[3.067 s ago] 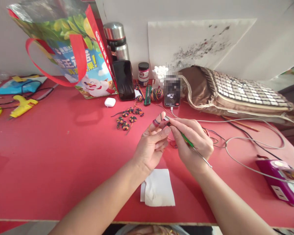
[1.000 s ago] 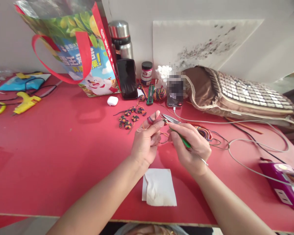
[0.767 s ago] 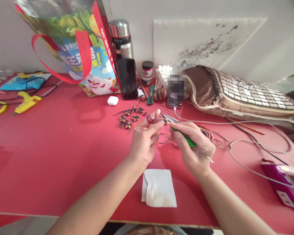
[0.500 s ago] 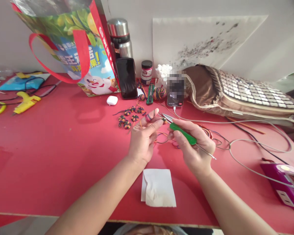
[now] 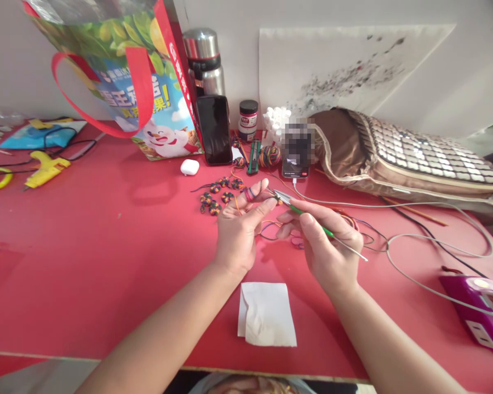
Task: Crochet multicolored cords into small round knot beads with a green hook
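My left hand (image 5: 240, 230) pinches a small multicoloured crochet piece (image 5: 279, 202) between thumb and fingers. Dark and reddish yarn (image 5: 250, 193) is wound round its raised index finger. My right hand (image 5: 331, 241) is closed round green-handled thread snips (image 5: 298, 210), seen nearly edge-on. Their metal points touch or lie very close to the crochet piece; which, I cannot tell. A thin metal crochet hook (image 5: 353, 250) sticks out behind the same hand. Left of my left hand, several finished-looking multicoloured crochet pieces (image 5: 215, 208) lie on the red table (image 5: 148, 262). Loose yarn (image 5: 268, 230) trails below both hands.
A folded white tissue (image 5: 268, 314) lies in front of me. Behind the hands stand a dark phone (image 5: 214, 130), a jar (image 5: 248, 120) and a yarn ball (image 5: 270, 156). A white cable (image 5: 390, 204) runs right. A yellow glue gun (image 5: 45, 168) lies left.
My right hand has turned the snips, so the green handle now shows as a narrow edge instead of its broad side. My left hand keeps its pinch.
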Demonstrator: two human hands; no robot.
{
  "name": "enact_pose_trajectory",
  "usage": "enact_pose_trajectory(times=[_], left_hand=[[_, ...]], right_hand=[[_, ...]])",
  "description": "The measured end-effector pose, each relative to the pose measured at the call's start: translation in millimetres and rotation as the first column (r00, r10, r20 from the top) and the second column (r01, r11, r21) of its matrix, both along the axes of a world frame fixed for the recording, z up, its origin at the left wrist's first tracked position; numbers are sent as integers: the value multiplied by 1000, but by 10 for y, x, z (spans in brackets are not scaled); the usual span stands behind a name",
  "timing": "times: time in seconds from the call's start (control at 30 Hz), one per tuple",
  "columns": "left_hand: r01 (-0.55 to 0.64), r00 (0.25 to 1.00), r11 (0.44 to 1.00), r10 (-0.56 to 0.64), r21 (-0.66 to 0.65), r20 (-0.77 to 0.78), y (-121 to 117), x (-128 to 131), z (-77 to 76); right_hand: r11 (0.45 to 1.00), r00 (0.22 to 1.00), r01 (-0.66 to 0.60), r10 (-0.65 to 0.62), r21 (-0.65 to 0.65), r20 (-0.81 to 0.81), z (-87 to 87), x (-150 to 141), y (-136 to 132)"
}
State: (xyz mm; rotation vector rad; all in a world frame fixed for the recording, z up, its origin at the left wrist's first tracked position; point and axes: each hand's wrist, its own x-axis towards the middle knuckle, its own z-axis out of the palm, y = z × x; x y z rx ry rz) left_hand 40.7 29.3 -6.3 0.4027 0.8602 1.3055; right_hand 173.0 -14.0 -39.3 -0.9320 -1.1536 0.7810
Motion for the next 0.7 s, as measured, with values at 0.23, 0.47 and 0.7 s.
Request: enact_pose_trajectory(times=[0.23,0.47,0.7], left_hand=[[-6,1000,1000,7,28,-23,-19,-9,38],[-27,998,999,29,32,-63,-12,-16,16],[-31,998,997,35,66,-56,19,-11,-16]], right_hand=[[995,985,97,-100,33,141,89,-30,-15],[995,987,90,-93,31,130,97,-52,-28],[997,995,70,-69,-18,78,103,-28,-30]])
